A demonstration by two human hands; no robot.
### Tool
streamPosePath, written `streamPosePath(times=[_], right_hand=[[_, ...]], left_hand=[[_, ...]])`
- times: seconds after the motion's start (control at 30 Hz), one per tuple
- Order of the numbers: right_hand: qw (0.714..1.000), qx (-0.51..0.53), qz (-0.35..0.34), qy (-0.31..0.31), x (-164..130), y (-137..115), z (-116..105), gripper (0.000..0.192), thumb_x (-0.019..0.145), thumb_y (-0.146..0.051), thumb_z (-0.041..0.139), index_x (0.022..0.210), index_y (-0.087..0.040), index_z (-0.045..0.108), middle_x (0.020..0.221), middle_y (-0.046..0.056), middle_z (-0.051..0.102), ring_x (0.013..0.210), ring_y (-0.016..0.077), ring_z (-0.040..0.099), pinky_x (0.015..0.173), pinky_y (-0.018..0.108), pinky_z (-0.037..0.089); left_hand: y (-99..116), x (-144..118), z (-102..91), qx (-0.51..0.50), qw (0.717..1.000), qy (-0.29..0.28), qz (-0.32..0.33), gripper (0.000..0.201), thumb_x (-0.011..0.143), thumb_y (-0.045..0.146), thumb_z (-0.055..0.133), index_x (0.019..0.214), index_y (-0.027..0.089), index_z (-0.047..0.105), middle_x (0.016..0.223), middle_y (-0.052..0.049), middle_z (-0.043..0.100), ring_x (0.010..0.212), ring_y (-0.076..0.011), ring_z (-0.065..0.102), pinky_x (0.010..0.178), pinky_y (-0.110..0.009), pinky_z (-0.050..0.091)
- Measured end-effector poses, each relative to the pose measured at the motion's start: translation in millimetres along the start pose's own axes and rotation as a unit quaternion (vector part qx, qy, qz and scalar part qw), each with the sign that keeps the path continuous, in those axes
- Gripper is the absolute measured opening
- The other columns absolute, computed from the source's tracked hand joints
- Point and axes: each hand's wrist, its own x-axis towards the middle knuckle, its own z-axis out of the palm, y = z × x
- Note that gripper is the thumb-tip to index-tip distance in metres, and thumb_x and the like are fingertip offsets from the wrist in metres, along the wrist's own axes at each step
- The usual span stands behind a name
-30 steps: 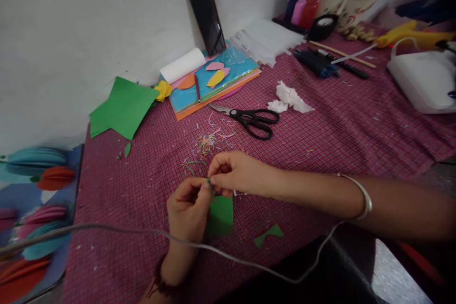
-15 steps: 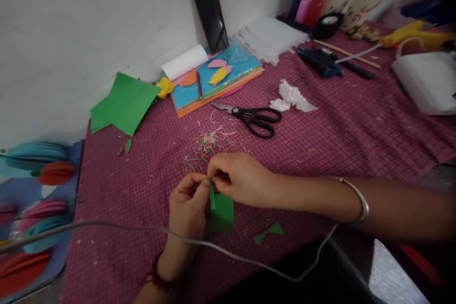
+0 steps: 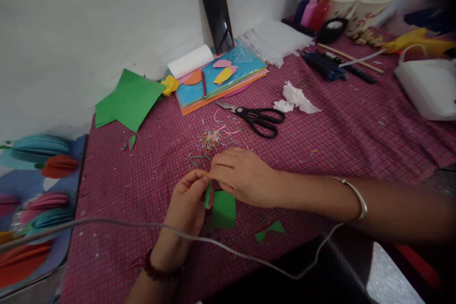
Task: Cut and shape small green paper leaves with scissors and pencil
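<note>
A: Surface and room, largest first?

B: White wall (image 3: 89,23) behind. Table under a red checked cloth (image 3: 349,137), strewn with paper trimmings. White box (image 3: 427,85) at the far right. Green sheet (image 3: 130,99) by the wall. Coloured paper stack (image 3: 223,78) with cut petals on it, a white roll (image 3: 190,61) beside it, a black phone (image 3: 217,16) leaning on the wall above. Clear sleeves (image 3: 272,42), two paper cups (image 3: 359,7), bottles (image 3: 313,7), tape roll (image 3: 333,30), glue gun (image 3: 416,42). Black scissors (image 3: 258,118) mid-table, crumpled tissue (image 3: 295,99) just beside them. Paper flowers (image 3: 39,171) off the left edge.

A: Hands?

B: Left hand (image 3: 187,204), wrist low, fingers curled upward, pinching a green strip (image 3: 207,194). Right hand (image 3: 242,175), bangle on the forearm, reaches in from the right, fingertips closed on the strip's top; both hands touch there.

A: Strip's place?

B: Near table edge, upright between the hands, joined to a green square (image 3: 224,209) lying under the right hand. Green scrap (image 3: 270,230) near.
</note>
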Motion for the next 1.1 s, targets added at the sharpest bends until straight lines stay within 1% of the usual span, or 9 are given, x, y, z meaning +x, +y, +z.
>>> streamPosePath(times=[0.23,0.43,0.53,0.63,0.7,0.77,0.9,1.0,1.1], right_hand=[[1.000,0.023,0.012,-0.016,0,1,-4,0.017,0.089,-0.013,0.047,0.084,-0.015,0.063,0.083,0.004,0.063,0.078,0.0162,0.053,0.072,0.030,0.036],[0.982,0.160,0.094,-0.030,4,4,-11,0.011,0.080,-0.009,0.056,0.081,-0.017,0.063,0.079,-0.001,0.065,0.079,0.0130,0.057,0.078,0.029,0.033],[0.972,0.184,0.138,-0.043,5,6,-13,0.008,0.079,-0.012,0.057,0.079,-0.017,0.064,0.078,-0.002,0.065,0.080,0.0128,0.057,0.079,0.028,0.033],[0.972,0.172,0.153,-0.046,4,6,-13,0.007,0.079,-0.014,0.058,0.074,-0.017,0.064,0.077,-0.002,0.063,0.080,0.0130,0.055,0.080,0.029,0.031],[0.976,0.158,0.147,-0.036,3,6,-12,0.008,0.079,-0.015,0.059,0.072,-0.017,0.063,0.075,-0.002,0.062,0.078,0.0129,0.053,0.082,0.030,0.030],[0.982,0.128,0.135,-0.024,2,6,-11,0.010,0.079,-0.016,0.059,0.071,-0.018,0.063,0.073,-0.003,0.061,0.078,0.0133,0.051,0.088,0.033,0.029],[0.996,0.035,0.082,-0.023,0,5,-9,0.012,0.082,-0.018,0.057,0.070,-0.019,0.061,0.074,-0.001,0.059,0.081,0.0156,0.048,0.100,0.041,0.022],[0.998,-0.018,0.051,-0.014,0,4,-8,0.013,0.083,-0.019,0.057,0.071,-0.020,0.061,0.073,-0.002,0.058,0.081,0.0167,0.047,0.102,0.044,0.022],[0.997,-0.073,0.009,-0.002,0,1,-10,0.014,0.088,-0.022,0.055,0.075,-0.021,0.061,0.073,-0.002,0.058,0.082,0.0172,0.047,0.105,0.045,0.022]], left_hand=[[0,0,-0.3,0.000,1.000,0.011,0.013,0.018,0.064,0.027,0.071,0.063,0.016,0.057,0.048,0.006,0.049,0.040,-0.0058,0.040,0.039,-0.018,0.031],[-3,-2,1.5,0.041,0.998,0.028,0.046,0.018,0.065,0.028,0.070,0.061,0.016,0.058,0.042,0.007,0.047,0.037,-0.0057,0.038,0.037,-0.018,0.029],[-6,-2,-2.8,0.081,0.993,0.041,0.078,0.016,0.068,0.028,0.069,0.063,0.017,0.059,0.044,0.007,0.048,0.038,-0.0054,0.038,0.038,-0.017,0.029],[-9,-2,-7.3,0.159,0.977,0.060,0.130,0.013,0.073,0.027,0.067,0.067,0.017,0.061,0.049,0.006,0.050,0.042,-0.0048,0.040,0.040,-0.016,0.030],[-9,-2,-8.3,0.202,0.964,0.072,0.156,0.012,0.073,0.026,0.067,0.068,0.017,0.062,0.051,0.006,0.052,0.044,-0.0047,0.041,0.041,-0.015,0.031],[-9,-2,-7.9,0.216,0.962,0.077,0.150,0.012,0.073,0.027,0.067,0.068,0.017,0.062,0.051,0.006,0.051,0.044,-0.0048,0.041,0.040,-0.015,0.031],[-10,-1,-7.2,0.187,0.976,0.063,0.089,0.017,0.076,0.031,0.064,0.068,0.018,0.058,0.045,0.007,0.047,0.038,-0.0053,0.037,0.036,-0.016,0.030],[-11,0,-6.2,0.172,0.981,0.047,0.083,0.017,0.076,0.030,0.062,0.066,0.018,0.056,0.041,0.008,0.047,0.035,-0.0054,0.038,0.035,-0.016,0.030],[-8,-1,-1.7,0.138,0.986,0.047,0.079,0.014,0.072,0.024,0.063,0.063,0.017,0.056,0.040,0.008,0.046,0.034,-0.0047,0.038,0.035,-0.015,0.029]])
